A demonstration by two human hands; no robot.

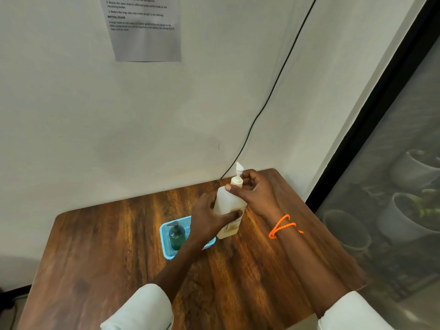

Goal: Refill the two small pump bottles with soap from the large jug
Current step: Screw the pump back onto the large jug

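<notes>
The large translucent white jug (227,202) stands upright on the wooden table (119,246), with a white pump head on its neck. My left hand (208,216) grips the jug's body from the left. Around the pump collar at the top, my right hand (253,191) curls its fingers and thumb. A dark green pump bottle (176,235) stands upright in a blue mesh basket (166,252) just left of the jug. My left forearm crosses over the basket and hides its right part. I see only one small pump bottle.
The table is pushed against a white wall, where a printed sheet (145,29) hangs and a black cable (273,86) runs down behind the table. A dark-framed glass pane (392,186) with plant pots behind it lies to the right.
</notes>
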